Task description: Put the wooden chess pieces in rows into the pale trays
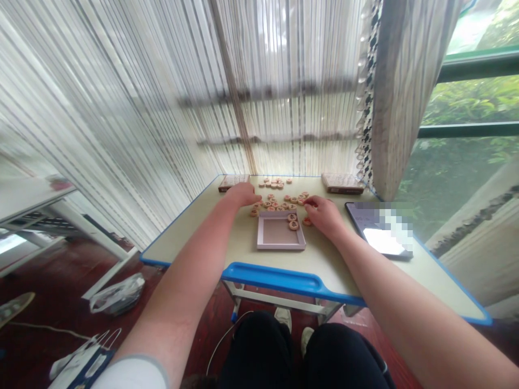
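Note:
On a beige desk with a blue rim (279,276) lie several round wooden game pieces (279,202) with marks on top. A shallow square box (280,232) sits in front of them with two pieces (292,221) in its far right corner. My left hand (242,194) rests palm down at the left end of the scattered pieces, fingers curled over them. My right hand (322,213) is just right of the box, fingers pinched on pieces at the box's far right corner. What each hand grips is too small to make out.
A second cluster of pieces (275,182) lies near the far edge. A brown box (233,182) stands at the back left and another brown box (343,182) at the back right. A dark tablet (379,229) lies on the right. Curtains (227,92) hang behind the desk.

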`<state>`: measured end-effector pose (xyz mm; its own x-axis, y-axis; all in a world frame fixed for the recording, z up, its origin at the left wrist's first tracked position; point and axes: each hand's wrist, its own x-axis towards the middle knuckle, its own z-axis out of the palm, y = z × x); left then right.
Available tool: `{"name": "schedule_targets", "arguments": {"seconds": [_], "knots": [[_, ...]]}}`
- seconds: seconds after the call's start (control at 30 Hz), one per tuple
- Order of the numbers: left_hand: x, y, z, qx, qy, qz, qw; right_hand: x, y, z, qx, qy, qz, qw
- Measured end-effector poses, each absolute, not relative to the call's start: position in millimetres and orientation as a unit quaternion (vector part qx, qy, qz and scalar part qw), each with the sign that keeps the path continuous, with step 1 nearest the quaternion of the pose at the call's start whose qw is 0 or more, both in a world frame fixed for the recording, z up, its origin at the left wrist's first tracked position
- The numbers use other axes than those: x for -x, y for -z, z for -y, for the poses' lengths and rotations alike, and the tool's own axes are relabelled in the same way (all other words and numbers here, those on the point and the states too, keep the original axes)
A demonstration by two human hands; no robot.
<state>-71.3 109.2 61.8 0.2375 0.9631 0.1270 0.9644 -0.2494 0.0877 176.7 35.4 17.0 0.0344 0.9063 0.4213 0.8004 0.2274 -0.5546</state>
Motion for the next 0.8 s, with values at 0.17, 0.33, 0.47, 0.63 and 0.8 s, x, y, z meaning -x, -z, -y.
{"name": "schedule_targets", "arguments": {"seconds": [0.17,0.33,0.47,0.63,0.8], "knots": [[78.6,-77.4,-83.5,0.730,-0.040,0.656,-0.187,-176.6,-15.4,-35.9,0.604,-0.078,0.704,0.366],[78.4,-71.4,-81.8,0.747,-0.022,0.618,-0.246,-177.2,-14.4,-36.8,0.607,-0.073,0.698,0.372],[82.2,-65.8,-90.9,0.727,0.025,0.617,-0.299,-177.0,-16.6,-35.5,0.606,-0.068,0.698,0.374],[83.2,-63.2,-94.1,0.717,0.028,0.614,-0.328,-177.6,-17.0,-34.6,0.605,-0.074,0.701,0.369],[80.0,-64.1,-91.0,0.712,0.034,0.623,-0.322,-178.1,-15.8,-35.7,0.602,-0.067,0.704,0.371]]}}
